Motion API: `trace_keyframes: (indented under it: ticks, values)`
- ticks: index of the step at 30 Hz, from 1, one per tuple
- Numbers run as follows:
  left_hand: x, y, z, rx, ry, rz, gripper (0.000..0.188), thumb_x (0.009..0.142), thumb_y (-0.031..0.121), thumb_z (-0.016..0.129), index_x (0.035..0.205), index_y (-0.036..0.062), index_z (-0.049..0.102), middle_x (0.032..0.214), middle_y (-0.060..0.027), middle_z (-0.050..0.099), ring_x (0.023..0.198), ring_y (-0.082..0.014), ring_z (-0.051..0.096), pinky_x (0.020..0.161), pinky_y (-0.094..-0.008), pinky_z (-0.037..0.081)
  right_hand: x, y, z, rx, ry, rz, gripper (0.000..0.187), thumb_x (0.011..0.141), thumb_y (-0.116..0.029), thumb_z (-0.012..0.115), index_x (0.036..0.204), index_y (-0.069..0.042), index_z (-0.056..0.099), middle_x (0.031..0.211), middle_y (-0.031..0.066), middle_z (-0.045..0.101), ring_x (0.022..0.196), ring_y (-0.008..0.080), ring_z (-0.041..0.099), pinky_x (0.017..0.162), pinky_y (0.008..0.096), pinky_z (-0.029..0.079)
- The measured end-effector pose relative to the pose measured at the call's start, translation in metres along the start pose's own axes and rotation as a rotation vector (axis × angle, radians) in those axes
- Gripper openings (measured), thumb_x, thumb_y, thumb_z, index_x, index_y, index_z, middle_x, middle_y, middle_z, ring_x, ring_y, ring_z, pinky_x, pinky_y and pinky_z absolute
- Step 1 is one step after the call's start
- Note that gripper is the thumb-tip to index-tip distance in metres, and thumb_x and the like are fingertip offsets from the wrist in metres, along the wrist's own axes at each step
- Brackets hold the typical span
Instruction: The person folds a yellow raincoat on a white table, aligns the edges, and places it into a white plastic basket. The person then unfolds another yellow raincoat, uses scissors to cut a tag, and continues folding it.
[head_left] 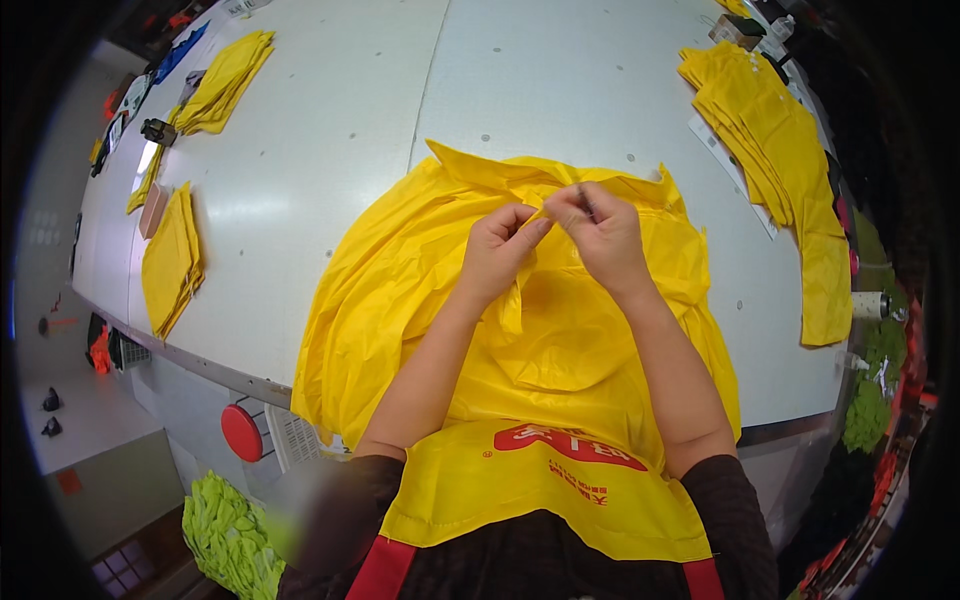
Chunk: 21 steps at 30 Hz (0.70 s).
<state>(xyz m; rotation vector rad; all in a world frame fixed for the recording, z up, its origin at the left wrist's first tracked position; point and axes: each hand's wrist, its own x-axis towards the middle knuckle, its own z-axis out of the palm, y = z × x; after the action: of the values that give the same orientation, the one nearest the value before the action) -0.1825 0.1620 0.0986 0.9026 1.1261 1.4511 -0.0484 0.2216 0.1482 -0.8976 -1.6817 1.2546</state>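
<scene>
A large heap of thin, glossy yellow fabric [400,290] lies crumpled on the table in front of me, its kind of garment hard to tell. Above its middle my left hand [500,250] pinches a fold of the yellow fabric between thumb and fingers. My right hand [602,235] is closed beside it, thumb and fingertips meeting the same bit of fabric near the left thumb. Something small and dark shows among the right fingers, too small to name. A narrow yellow strip [512,308] hangs below my left hand.
A pale table [340,70] spreads ahead. Stacked yellow pieces [755,130] lie at the right, folded yellow pieces [172,260] and another yellow stack [228,85] at the left. A red round stool [241,433] stands below the left edge, near bright green fabric [230,540]. I wear a yellow apron [540,510].
</scene>
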Motion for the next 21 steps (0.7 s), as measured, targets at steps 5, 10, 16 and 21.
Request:
trace_keyframes:
  ticks: [5, 10, 16, 21]
  values:
    - [-0.002, 0.005, 0.003, -0.003, 0.005, 0.002, 0.011, 0.085, 0.013, 0.064, 0.086, 0.0033, 0.058, 0.069, 0.0070, 0.051, 0.057, 0.0002, 0.040, 0.049, -0.0168, 0.032, -0.002, 0.004, -0.025, 0.045, -0.020, 0.199, 0.027, 0.091, -0.026, 0.053, 0.088, 0.001, 0.060, 0.071, -0.0012, 0.052, 0.062, 0.0081, 0.043, 0.059, 0.0219, 0.039]
    - [-0.002, 0.005, 0.003, 0.013, 0.002, 0.010, 0.012, 0.085, 0.013, 0.064, 0.086, 0.0033, 0.058, 0.069, 0.0071, 0.050, 0.058, -0.0002, 0.040, 0.050, -0.0166, 0.032, -0.016, 0.024, -0.043, -0.013, -0.137, 0.181, 0.036, 0.095, -0.037, 0.042, 0.094, -0.004, 0.055, 0.063, -0.0072, 0.035, 0.053, 0.0020, 0.030, 0.046, 0.0182, 0.025]
    - [-0.003, -0.001, 0.003, 0.033, 0.036, 0.045, 0.011, 0.084, 0.011, 0.065, 0.087, 0.0033, 0.058, 0.069, 0.0067, 0.050, 0.060, -0.0006, 0.041, 0.052, -0.0167, 0.033, -0.036, 0.041, -0.043, 0.237, -0.015, 0.366, 0.028, 0.094, -0.031, 0.046, 0.092, -0.005, 0.054, 0.061, -0.0082, 0.035, 0.049, 0.0008, 0.029, 0.042, 0.0169, 0.022]
    - [-0.004, -0.009, 0.000, 0.132, -0.025, 0.194, 0.010, 0.084, 0.004, 0.063, 0.093, 0.0037, 0.058, 0.077, 0.0040, 0.055, 0.065, -0.0019, 0.046, 0.058, -0.0163, 0.037, -0.032, 0.019, -0.022, 0.303, -0.035, 0.436, 0.019, 0.085, -0.018, 0.063, 0.098, -0.004, 0.059, 0.062, -0.0077, 0.042, 0.052, 0.0008, 0.035, 0.046, 0.0172, 0.029]
